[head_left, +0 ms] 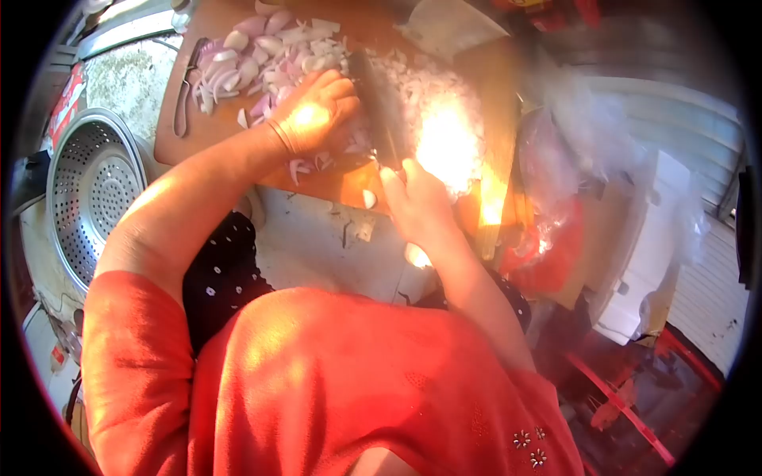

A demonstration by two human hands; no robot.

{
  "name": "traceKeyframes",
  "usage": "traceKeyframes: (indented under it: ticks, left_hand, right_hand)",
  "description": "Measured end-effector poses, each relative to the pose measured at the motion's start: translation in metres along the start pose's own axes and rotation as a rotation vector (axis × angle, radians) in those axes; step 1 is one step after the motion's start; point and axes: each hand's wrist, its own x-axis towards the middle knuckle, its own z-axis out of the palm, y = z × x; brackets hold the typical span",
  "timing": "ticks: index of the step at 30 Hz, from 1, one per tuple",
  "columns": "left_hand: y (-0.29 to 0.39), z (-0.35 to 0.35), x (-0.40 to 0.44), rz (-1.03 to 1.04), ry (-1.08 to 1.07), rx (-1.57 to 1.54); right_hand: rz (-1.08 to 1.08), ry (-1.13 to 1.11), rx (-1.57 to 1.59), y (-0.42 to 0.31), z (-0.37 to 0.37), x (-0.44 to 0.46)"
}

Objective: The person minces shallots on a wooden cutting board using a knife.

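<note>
My right hand [419, 197] grips the handle of a knife [378, 107], a cleaver-like blade pointing away from me over a brown cutting board [226, 117]. Just left of the blade, my left hand [319, 113] is closed with its fingers curled down on onion pieces; the fingertips are mostly hidden. Larger cut pieces of purple-white onion [270, 47] are heaped beyond and left of that hand. To the right of the blade spreads finely chopped onion [417, 87], partly washed out by sun glare. A peeler-like tool [182, 107] lies at the board's left edge.
A perforated metal colander [57, 178] stands at the left. Beyond the chopped onion lies a pale, flat, blade-like piece [452, 28]. Clear plastic bags [548, 159], a red bag [548, 254] and a white foam box [647, 246] crowd the right side.
</note>
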Motion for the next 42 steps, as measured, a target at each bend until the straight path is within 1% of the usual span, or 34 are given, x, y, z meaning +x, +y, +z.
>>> traceKeyframes:
  ticks: [2,3,5,6,7,9,11,12,13,15,16,17,19,20,22,23,25,26,27,29,30,31,32,33,34,36,37,39,42]
  left_hand:
    - [0.001,0.003,-0.001,0.031,0.032,-0.001]
    - [-0.005,-0.008,-0.002,0.028,0.033,0.031]
    - [-0.003,-0.002,0.001,0.025,0.081,0.016]
    - [0.0,-0.006,0.001,0.034,0.071,0.027]
    - [0.004,-0.011,0.003,0.065,0.08,0.032]
    - [0.006,-0.018,0.008,0.104,0.09,0.065]
    - [0.012,-0.022,0.009,0.086,-0.027,0.126]
    - [0.018,-0.028,0.013,0.073,-0.177,0.211]
    - [0.027,-0.037,0.016,0.087,-0.188,0.238]
    - [0.05,-0.054,0.022,0.063,-0.222,0.212]
    - [0.073,-0.068,0.028,0.018,-0.302,0.295]
    - [0.093,-0.081,0.04,-0.117,-0.569,0.266]
    - [0.143,-0.109,0.05,-0.158,-0.632,0.28]
    - [0.158,-0.111,0.047,-0.163,-0.561,0.207]
    - [0.181,-0.102,0.033,-0.162,-0.39,0.111]
    - [0.185,-0.091,0.025,-0.156,-0.388,0.117]
    - [0.191,-0.076,0.012,-0.206,-0.348,-0.126]
    - [0.191,-0.072,0.01,-0.298,-0.438,-0.07]
    - [0.187,-0.069,0.01,-0.29,-0.438,-0.077]
    - [0.182,-0.058,0.003,-0.171,-0.644,0.019]
    - [0.19,-0.072,0.018,-0.212,-0.767,0.016]
    - [0.19,-0.069,0.02,-0.208,-0.764,0.002]
    - [0.191,-0.066,0.021,-0.182,-0.709,0.022]
    - [0.192,-0.063,0.02,-0.158,-0.654,0.04]
    - [0.192,-0.06,0.019,-0.159,-0.656,0.022]
    - [0.193,-0.055,0.018,-0.058,-0.735,0.026]
    - [0.197,-0.057,0.021,-0.06,-0.736,0.005]
    - [0.203,-0.065,0.029,-0.07,-0.922,0.009]
    - [0.206,-0.065,0.026,-0.07,-0.909,-0.037]
  right_hand:
    - [-0.135,0.136,-0.076,0.004,0.0,-0.001]
    - [-0.156,0.125,-0.039,-0.006,0.001,0.003]
    - [-0.023,-0.012,0.002,-0.008,-0.005,0.001]
    - [0.039,-0.046,-0.027,-0.005,-0.003,0.004]
    - [0.024,-0.036,-0.012,-0.003,-0.003,0.006]
    - [-0.015,-0.016,-0.127,-0.001,-0.005,0.009]
    - [-0.063,0.012,-0.147,-0.002,-0.004,0.006]
    - [-0.096,0.04,-0.184,-0.002,-0.004,0.005]
    - [-0.116,0.051,-0.161,-0.002,-0.003,0.005]
    - [-0.065,0.041,-0.148,-0.002,-0.003,0.005]
    - [-0.057,0.04,-0.135,-0.004,-0.005,0.002]
    - [-0.076,0.047,-0.117,-0.004,-0.005,0.0]
    - [-0.068,0.092,-0.101,0.0,-0.001,0.005]
    - [-0.15,-0.028,-0.122,0.019,0.005,0.03]
    - [-0.155,-0.03,-0.046,0.014,-0.005,0.016]
    - [-0.138,-0.041,0.012,0.014,-0.009,0.01]
    - [-0.139,-0.01,-0.045,0.017,-0.006,0.015]
    - [-0.119,0.064,-0.079,0.014,-0.009,0.006]
    - [-0.095,0.135,-0.117,0.012,-0.012,0.0]
    - [-0.064,0.093,-0.147,0.015,-0.019,-0.003]
    - [-0.039,0.066,-0.143,0.016,-0.025,-0.006]
    - [-0.014,0.042,-0.138,0.018,-0.03,-0.007]
    - [-0.032,0.119,-0.126,0.031,-0.025,-0.003]
    - [-0.019,0.113,-0.133,0.034,-0.026,-0.003]
    - [-0.026,0.13,-0.163,0.036,-0.029,-0.003]
    - [-0.017,0.133,-0.198,0.038,-0.035,-0.005]
    - [-0.002,0.123,-0.208,0.038,-0.038,-0.007]
    - [0.005,0.167,-0.192,0.035,-0.042,-0.013]
    - [0.0,0.246,-0.224,0.04,-0.04,-0.016]
